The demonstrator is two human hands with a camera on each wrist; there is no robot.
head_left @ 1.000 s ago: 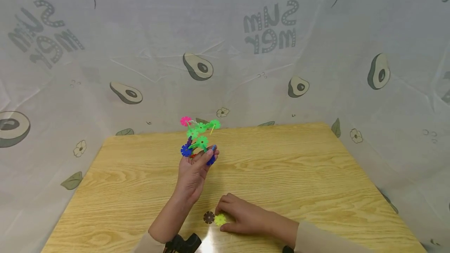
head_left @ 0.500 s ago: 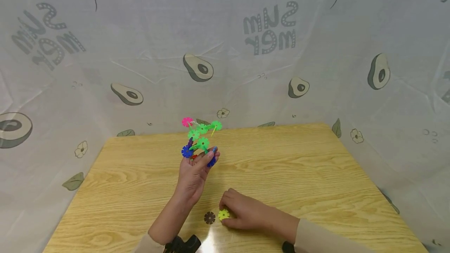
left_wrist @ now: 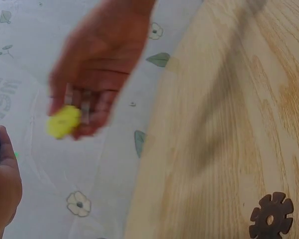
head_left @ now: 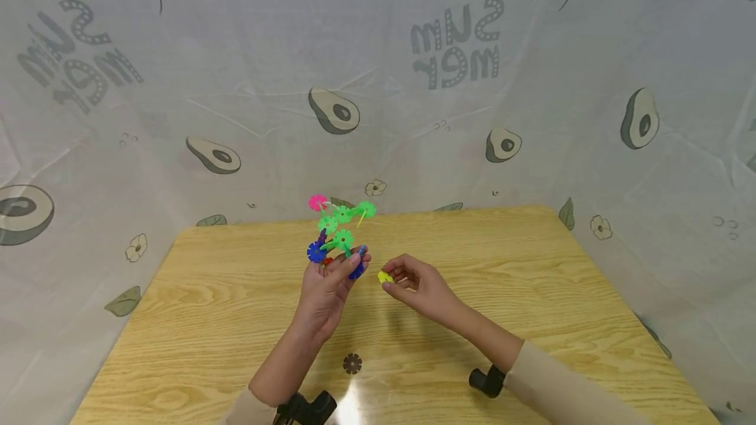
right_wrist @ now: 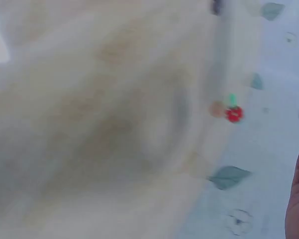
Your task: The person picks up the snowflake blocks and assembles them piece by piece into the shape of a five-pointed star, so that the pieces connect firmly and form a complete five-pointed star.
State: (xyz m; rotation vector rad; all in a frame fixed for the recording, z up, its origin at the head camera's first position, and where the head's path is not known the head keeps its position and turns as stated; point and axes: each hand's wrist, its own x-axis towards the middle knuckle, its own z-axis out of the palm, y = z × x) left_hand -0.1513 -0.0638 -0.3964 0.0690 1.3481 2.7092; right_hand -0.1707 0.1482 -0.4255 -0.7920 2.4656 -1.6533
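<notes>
My left hand (head_left: 326,295) holds up a chain of joined snowflake discs, with green discs (head_left: 343,239), blue ones and a pink one (head_left: 317,202) showing. Its thumb and fingers pinch a blue disc (head_left: 356,271) at the near end. To the right, and apart from the chain, my right hand (head_left: 422,286) pinches a yellow snowflake disc (head_left: 385,277) between thumb and fingertips, above the table. That yellow disc (left_wrist: 63,122) looks blurred in the left wrist view. In the right wrist view a red disc (right_wrist: 234,114) of the chain shows, while most of the right hand is out of frame.
A dark brown snowflake disc (head_left: 352,363) lies flat on the wooden table (head_left: 502,267), near the front. Behind the table hangs a pale curtain (head_left: 378,71) printed with avocados. Black wrist camera mounts (head_left: 487,382) sit on both forearms.
My right hand has picked up the yellow disc from beside the brown one and raised it up and away, close to the chain. The left hand stays nearly still.
</notes>
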